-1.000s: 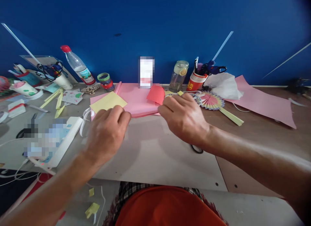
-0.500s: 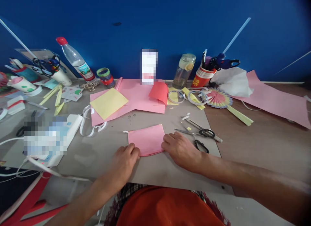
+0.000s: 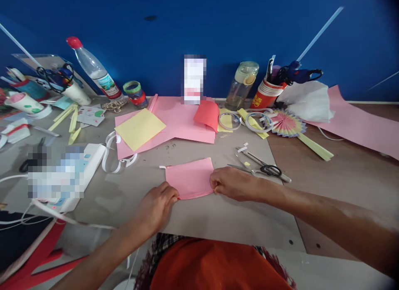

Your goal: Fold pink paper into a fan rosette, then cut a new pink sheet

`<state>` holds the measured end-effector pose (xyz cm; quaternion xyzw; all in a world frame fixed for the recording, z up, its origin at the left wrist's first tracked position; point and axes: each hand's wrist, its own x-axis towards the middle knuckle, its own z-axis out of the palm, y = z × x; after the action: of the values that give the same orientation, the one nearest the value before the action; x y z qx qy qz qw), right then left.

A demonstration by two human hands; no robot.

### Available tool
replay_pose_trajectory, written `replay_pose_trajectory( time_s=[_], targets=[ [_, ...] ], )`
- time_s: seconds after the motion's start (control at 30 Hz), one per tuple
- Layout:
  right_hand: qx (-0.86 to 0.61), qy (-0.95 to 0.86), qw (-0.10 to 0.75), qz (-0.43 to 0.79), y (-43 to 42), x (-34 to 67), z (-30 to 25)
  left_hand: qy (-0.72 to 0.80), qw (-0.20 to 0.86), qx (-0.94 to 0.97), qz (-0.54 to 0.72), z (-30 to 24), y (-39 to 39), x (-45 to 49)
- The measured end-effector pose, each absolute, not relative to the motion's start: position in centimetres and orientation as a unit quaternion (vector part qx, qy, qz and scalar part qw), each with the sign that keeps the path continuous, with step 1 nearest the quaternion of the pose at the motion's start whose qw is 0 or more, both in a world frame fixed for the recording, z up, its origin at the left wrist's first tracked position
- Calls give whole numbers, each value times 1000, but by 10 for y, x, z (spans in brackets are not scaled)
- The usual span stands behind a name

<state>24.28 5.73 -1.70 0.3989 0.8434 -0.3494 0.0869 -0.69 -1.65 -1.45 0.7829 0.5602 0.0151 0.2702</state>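
A folded piece of pink paper (image 3: 190,178) lies on the table in front of me, its near edge slightly curved, with a red strip showing at the lower left corner. My left hand (image 3: 161,198) pinches that corner, fingers closed. At the right side of the paper, my right hand (image 3: 226,181) is closed on the lower right edge with curled fingers. A small white strip (image 3: 162,167) pokes out at the upper left corner. Just beyond my right hand lie scissors (image 3: 254,171), partly hidden by the hand and forearm, and a slim cutter-like tool (image 3: 264,165).
Larger pink sheets (image 3: 183,127) with a yellow sheet (image 3: 140,129) lie farther back. A power strip (image 3: 93,157) is at left. Tape rolls (image 3: 259,122), a paper fan (image 3: 285,123), a red cup (image 3: 268,94) and bottles (image 3: 242,84) line the blue partition (image 3: 124,23).
Both hands keep hold of the pink paper's near corners. The right fingers have curled more tightly, and the right hand and forearm now cover more of the scissors. The view has shifted slightly.
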Motion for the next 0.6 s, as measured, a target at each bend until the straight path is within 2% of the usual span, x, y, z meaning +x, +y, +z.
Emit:
replay_pose_trajectory(
  time_s=[0.27, 0.5, 0.6],
  targets=[
    [454, 775, 180, -401, 69, 230, 0, 604, 212, 758, -120, 4, -11, 5],
    [470, 772, 283, -320, 74, 210, 21, 573, 175, 792, -116, -3, -14, 0],
    [465, 780, 291, -303, 72, 212, 21, 548, 124, 821, -102, -11, -18, -4]
  ],
)
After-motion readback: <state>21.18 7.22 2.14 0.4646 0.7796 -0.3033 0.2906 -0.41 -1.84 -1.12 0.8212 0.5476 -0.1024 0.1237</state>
